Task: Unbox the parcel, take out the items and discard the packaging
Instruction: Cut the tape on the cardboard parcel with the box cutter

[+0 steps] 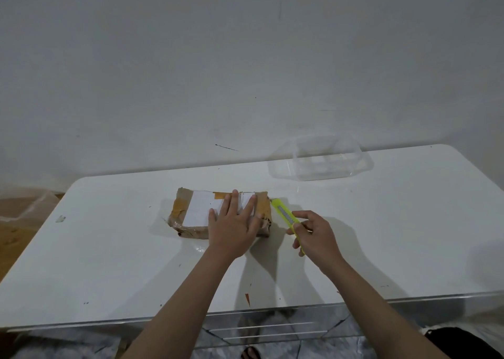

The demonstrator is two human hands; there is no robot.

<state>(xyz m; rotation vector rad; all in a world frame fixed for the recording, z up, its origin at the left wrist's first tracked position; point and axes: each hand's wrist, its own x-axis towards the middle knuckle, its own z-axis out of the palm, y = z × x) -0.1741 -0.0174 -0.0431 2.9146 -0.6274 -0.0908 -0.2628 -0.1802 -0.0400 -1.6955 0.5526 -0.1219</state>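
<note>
A small brown parcel (191,211), wrapped in tan tape with a white label on top, lies flat on the white table (109,263). My left hand (234,227) rests flat on the parcel's right half, fingers spread. My right hand (316,236) grips a yellow-green utility knife (285,214) by its rear end. The knife's tip points at the parcel's far right corner and touches or nearly touches it.
A clear plastic container (321,159) stands at the back right of the table against the white wall. Cardboard and plastic wrap (24,208) lie on the floor to the left. A dark object (461,342) sits below the table's front edge at right.
</note>
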